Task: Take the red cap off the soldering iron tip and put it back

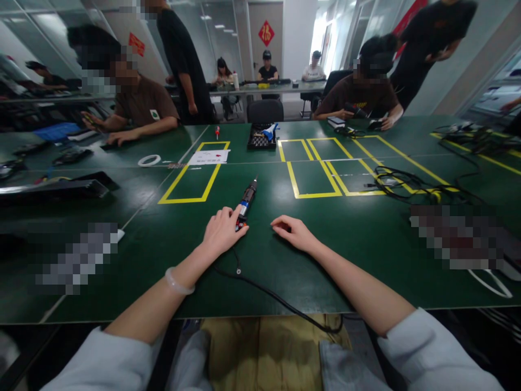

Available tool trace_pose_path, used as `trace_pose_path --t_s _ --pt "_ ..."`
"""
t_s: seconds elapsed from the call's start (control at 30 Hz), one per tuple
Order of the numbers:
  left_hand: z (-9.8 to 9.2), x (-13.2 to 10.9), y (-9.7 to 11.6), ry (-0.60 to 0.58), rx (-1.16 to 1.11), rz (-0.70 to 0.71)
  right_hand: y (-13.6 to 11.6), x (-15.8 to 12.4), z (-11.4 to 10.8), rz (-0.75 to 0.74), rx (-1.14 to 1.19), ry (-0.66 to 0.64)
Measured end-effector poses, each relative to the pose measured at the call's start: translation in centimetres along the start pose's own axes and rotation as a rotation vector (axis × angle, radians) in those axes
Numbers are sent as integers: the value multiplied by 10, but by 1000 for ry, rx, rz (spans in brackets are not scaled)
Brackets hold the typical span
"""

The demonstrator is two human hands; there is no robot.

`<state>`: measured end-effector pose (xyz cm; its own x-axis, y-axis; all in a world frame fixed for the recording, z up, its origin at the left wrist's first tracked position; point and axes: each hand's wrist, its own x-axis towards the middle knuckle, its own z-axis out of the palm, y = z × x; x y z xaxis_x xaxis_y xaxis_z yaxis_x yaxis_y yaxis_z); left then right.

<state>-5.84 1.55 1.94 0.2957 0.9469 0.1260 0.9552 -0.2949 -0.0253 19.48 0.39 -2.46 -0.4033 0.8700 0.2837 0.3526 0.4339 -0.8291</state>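
A dark electric screwdriver (pixel 246 202) with a blue band lies on the green table, its bit pointing away from me. My left hand (pixel 222 231) is at its rear end, fingers stretched out against the tool's left side and thumb spread away. The hand does not wrap round the tool. A black cord (pixel 277 296) runs from under this hand toward the table's front edge and hangs over it. To the right of the tool, my right hand (pixel 295 232) rests on the table with loosely bent fingers, thumb apart, holding nothing.
Yellow tape outlines (pixel 205 190) mark the green table (pixel 260 260). Farther back are a white paper (pixel 209 157), a tape roll (pixel 149 161), a red screwdriver (pixel 217 132) and a black tray (pixel 261 142). Tangled cables (pixel 391 182) lie right. Several people sit or stand beyond.
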Motion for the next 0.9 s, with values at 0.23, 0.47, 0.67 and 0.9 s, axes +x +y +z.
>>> trace_pose_path --t_s 0.23,0.47,0.67,0.9 --pt "5 10 -104 -74 111 -224 0 1 1 16 -6 -21" --pt "10 21 -197 -127 67 -420 0 1 2 34 -18 -39" --pt "7 25 -230 -89 78 -503 -2 1 0 27 -26 -37" --pt "9 18 -203 140 97 -476 -5 1 0 32 -14 -44"
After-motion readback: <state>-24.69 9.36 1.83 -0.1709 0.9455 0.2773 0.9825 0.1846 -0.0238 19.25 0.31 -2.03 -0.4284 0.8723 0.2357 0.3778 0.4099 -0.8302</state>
